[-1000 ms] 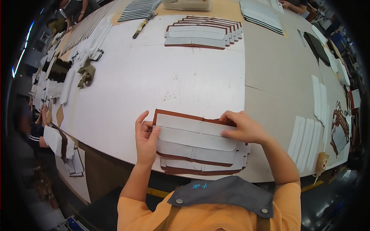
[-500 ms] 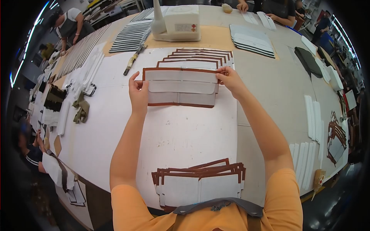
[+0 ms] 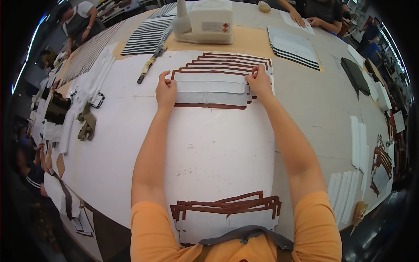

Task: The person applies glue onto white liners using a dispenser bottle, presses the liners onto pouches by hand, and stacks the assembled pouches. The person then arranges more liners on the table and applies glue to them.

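Observation:
A flat white panel with reddish-brown edging and a folded flap [image 3: 211, 98] lies at the near end of an overlapping row of similar brown-edged panels [image 3: 231, 62]. My left hand [image 3: 166, 91] pinches its left edge near the upper corner, thumb on the front. At the upper right corner, my right hand [image 3: 261, 83] is closed on the edge between thumb and fingers. Close to my body rests a loose pile of more brown-edged white panels [image 3: 204, 218], its near part hidden by my apron.
A white plastic jug [image 3: 211, 24] stands behind the row. To its left are a brush [image 3: 147, 70] and dark-edged strips [image 3: 146, 37]. Grey panels [image 3: 294, 48] lie at the right, white strips [image 3: 344, 192] at the near right. A co-worker's hands [image 3: 301, 21] rest on white pieces across the table.
Both hands have lowered the panel from a raised position onto the near end of the row, and it now lies flatter. The view has shifted slightly.

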The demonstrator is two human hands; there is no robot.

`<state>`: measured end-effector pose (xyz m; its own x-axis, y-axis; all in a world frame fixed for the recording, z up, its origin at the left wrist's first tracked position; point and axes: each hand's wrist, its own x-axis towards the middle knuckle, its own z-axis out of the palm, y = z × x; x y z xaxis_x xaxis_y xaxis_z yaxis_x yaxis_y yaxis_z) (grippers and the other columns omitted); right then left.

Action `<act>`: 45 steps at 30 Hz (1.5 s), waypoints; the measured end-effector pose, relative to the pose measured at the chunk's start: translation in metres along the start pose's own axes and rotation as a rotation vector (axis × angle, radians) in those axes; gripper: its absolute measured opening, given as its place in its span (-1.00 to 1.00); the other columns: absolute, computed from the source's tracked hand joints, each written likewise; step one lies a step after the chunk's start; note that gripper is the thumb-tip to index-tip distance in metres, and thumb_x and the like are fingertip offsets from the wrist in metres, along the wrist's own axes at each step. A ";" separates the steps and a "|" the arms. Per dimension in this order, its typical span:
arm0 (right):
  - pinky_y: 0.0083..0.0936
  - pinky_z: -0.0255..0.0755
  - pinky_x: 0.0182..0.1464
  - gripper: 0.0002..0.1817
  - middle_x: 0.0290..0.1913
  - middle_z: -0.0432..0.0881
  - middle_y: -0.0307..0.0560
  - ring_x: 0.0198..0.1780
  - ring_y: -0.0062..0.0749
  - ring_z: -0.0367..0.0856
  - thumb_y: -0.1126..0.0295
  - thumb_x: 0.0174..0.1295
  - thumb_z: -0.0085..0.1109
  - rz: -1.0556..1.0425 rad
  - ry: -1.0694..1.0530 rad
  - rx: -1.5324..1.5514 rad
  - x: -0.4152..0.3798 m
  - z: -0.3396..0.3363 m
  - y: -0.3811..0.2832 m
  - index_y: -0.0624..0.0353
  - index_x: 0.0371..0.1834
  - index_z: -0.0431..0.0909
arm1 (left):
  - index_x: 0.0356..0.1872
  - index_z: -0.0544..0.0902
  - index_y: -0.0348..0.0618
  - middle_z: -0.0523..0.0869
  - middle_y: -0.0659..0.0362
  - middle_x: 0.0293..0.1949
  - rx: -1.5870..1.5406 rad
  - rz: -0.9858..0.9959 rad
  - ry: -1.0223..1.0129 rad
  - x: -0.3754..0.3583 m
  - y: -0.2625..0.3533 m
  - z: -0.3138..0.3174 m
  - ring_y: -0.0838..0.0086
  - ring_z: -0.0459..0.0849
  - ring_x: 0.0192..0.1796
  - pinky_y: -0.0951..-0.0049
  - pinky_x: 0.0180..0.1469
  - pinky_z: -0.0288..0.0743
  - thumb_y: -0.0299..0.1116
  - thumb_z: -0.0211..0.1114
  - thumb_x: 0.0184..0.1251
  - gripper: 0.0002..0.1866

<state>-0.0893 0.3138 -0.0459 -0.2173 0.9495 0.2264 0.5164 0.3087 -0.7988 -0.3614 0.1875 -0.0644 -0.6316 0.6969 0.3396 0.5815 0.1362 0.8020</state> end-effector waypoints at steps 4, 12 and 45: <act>-0.39 0.41 -0.27 -0.66 -0.49 0.56 -0.07 -0.39 -0.27 0.56 0.39 0.04 0.22 -0.020 0.025 -0.027 0.003 0.005 0.007 0.20 -0.15 0.34 | -0.17 0.61 -0.11 0.60 0.11 -0.37 0.034 0.035 0.008 0.003 -0.002 0.002 0.37 0.58 -0.35 0.38 -0.25 0.45 -0.42 0.16 0.18 -0.80; -0.41 0.39 -0.34 -0.88 -0.42 0.45 -0.08 -0.47 -0.34 0.49 0.38 0.15 0.13 -0.244 0.067 -0.242 0.001 0.012 0.012 0.16 -0.29 0.51 | -0.31 0.70 -0.05 0.56 0.12 -0.35 0.256 0.143 0.093 0.002 -0.012 0.008 0.33 0.53 -0.26 0.39 -0.18 0.43 -0.37 0.22 0.19 -0.88; -0.64 0.35 -0.55 -0.94 -0.47 0.48 -0.22 -0.55 -0.66 0.40 0.48 0.14 0.00 0.351 0.164 0.077 -0.266 -0.281 -0.030 0.22 -0.35 0.41 | -0.02 0.52 -0.18 0.49 0.18 -0.02 -0.383 0.140 -0.553 -0.227 0.140 -0.116 0.48 0.47 0.05 0.46 0.11 0.35 -0.45 0.08 0.35 -0.78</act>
<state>0.1859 0.0684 0.0743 0.1003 0.9949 0.0133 0.4708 -0.0357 -0.8815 -0.1960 -0.0329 0.0276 -0.1497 0.9607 0.2339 0.3524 -0.1692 0.9204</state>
